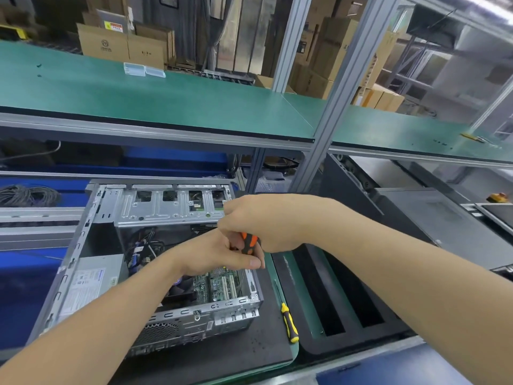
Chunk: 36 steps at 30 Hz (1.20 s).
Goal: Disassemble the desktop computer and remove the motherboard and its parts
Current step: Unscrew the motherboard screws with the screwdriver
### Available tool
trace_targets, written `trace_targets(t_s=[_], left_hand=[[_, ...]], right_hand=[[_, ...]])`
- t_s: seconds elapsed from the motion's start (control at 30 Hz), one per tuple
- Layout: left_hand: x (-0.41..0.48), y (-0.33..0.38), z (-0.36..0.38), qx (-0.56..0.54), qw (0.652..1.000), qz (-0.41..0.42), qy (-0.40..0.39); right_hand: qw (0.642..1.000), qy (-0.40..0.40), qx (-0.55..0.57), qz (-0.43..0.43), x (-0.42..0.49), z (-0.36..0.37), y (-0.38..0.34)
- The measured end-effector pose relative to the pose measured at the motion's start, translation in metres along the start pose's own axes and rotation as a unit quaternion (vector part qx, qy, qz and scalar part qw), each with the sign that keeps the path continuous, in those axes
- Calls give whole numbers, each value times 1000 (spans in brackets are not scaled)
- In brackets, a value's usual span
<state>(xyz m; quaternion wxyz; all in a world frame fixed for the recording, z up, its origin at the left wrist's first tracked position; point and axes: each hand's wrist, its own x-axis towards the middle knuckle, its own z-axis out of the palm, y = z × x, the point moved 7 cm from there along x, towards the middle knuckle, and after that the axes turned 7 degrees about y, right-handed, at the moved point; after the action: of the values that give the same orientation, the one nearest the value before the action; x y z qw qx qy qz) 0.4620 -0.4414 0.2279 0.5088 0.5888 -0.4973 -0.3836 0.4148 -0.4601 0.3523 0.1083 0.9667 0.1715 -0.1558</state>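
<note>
Both hands are closed around one tool. The right hand [266,223] grips the top of the orange screwdriver [249,241]. The left hand [216,254] holds it lower down, with the thumb lying flat under the handle. The thin metal rod points down from the hands into the open computer case [194,312]. The green motherboard [222,287] sits right under the hands, still inside the case.

The tip cannot be seen, so it is hard to tell if it sits in a screw. If it sits crooked, it may slip out when turned. Then it could scratch the green board or poke the small parts on it. A loose screw could also drop down between the parts and get lost.

The space is tight. The dark fan [180,291] is just under the left wrist. A bunch of cables [144,248] lies past the left wrist, deeper in the case. They look still plugged in, so the board likely cannot come out yet. The grey power box [88,282] is well to the left of the left arm. The metal drive cage [166,209] is beyond the hands and hangs over part of the inside. A yellow screwdriver [289,322] lies on the mat below the right arm, beside a black tray [313,347].
</note>
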Motion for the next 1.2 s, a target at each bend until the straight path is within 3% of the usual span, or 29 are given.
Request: trace_targets(t_s=[0.1,0.2,0.27,0.43,0.63,0.87,0.93,1.0,1.07,1.2], left_hand=[[2,4,4,-4,1000,-3,-12],[1,2,5,5,1000,-17,-18],[1,-1,6,-12,999,-23,-21],[2,1,5,-11,1000,12,-20],[3,-6,0,-94,995,-22,11],[7,-10,-1,-85,996,-31,-10],[8,-7,1,-71,997,-23,-22],[7,-8,2,-75,997,-26,-17],[7,-7,4,-91,995,-21,-14],[9,-1,3,-39,999,4,-15]], right_hand=[[999,8,38,33,-4,-6,2],[974,50,-2,222,-7,-9,19],[959,36,-8,281,-4,2,21],[988,28,32,148,-2,0,10],[999,-13,44,14,-9,-3,2],[997,3,76,31,-8,1,8],[992,29,85,93,-10,-2,15],[976,54,29,210,-12,-4,29],[964,29,12,265,-9,5,34],[981,4,60,187,-5,4,23]])
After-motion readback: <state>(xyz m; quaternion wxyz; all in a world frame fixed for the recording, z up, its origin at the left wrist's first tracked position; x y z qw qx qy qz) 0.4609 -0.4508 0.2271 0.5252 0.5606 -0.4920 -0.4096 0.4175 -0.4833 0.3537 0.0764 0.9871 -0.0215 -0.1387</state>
